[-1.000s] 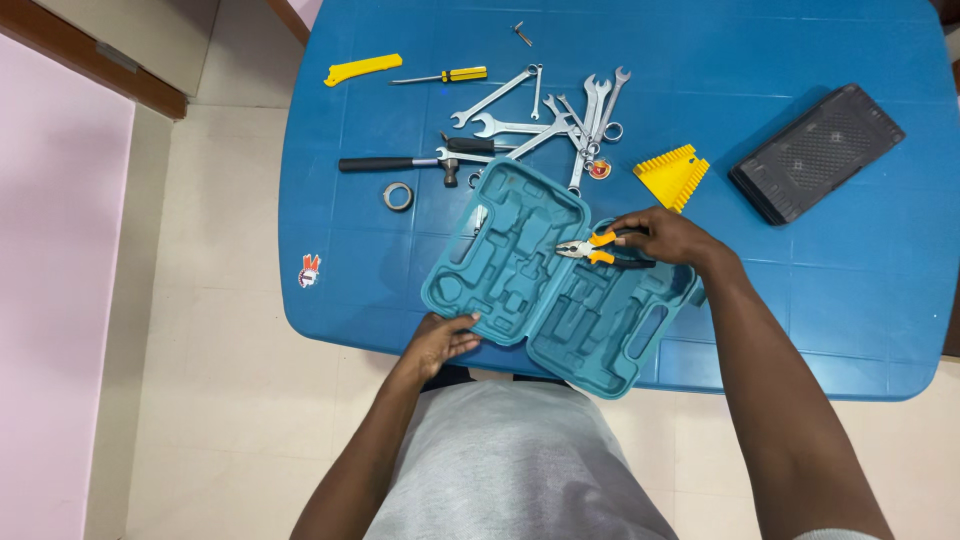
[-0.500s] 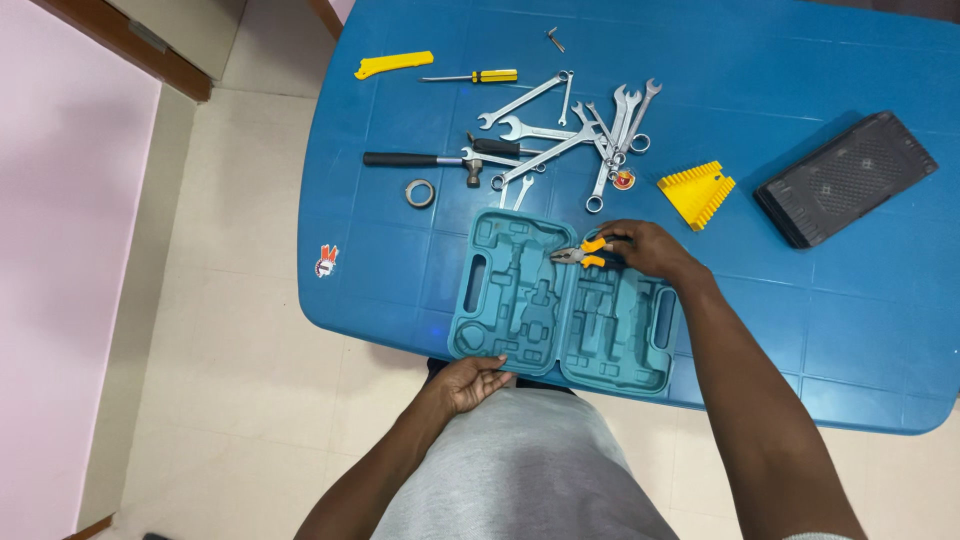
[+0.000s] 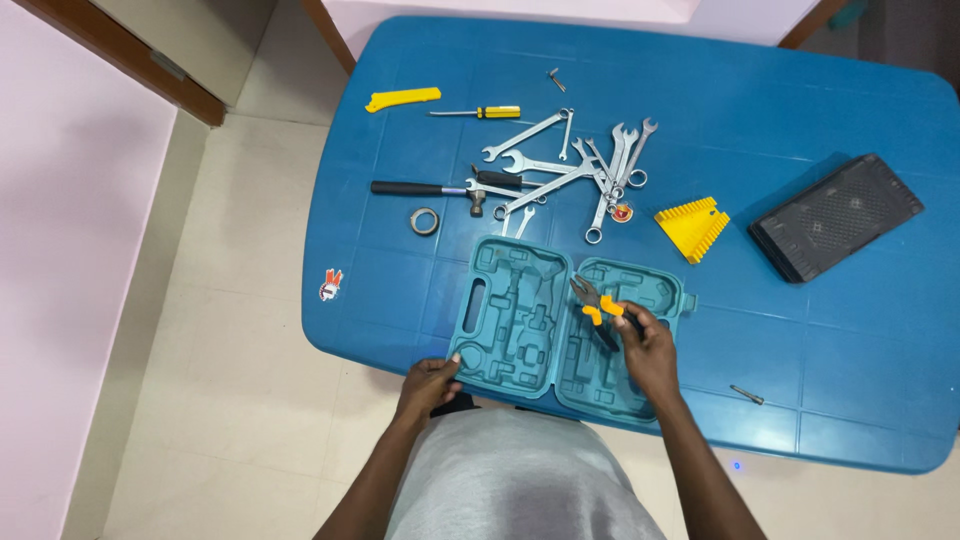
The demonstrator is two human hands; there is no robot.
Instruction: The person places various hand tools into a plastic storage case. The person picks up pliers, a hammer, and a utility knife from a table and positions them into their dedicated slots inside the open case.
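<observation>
Right hand (image 3: pixel 648 350) is closed around the handles of the pliers (image 3: pixel 598 308) (orange-and-black grips, nose pointing up-left), holding them over the right half of the open teal tool case (image 3: pixel 520 310). Case lies flat at the near edge of the blue table (image 3: pixel 850 330), moulded slots up, none filled that I can see. Left hand (image 3: pixel 428 382) grips the case's near-left corner, thumb on the rim, fingers curled under the edge.

Beyond the case: a loose pile of wrenches (image 3: pixel 580 165), a hammer (image 3: pixel 425 189) with a black handle, a roll of tape (image 3: pixel 425 221) just beside it. Further back, a screwdriver (image 3: pixel 478 112) and a yellow plastic piece (image 3: pixel 402 98). To the right, a yellow toothed holder (image 3: pixel 693 225) and a black ribbed case (image 3: pixel 835 216), well apart from the hands.
</observation>
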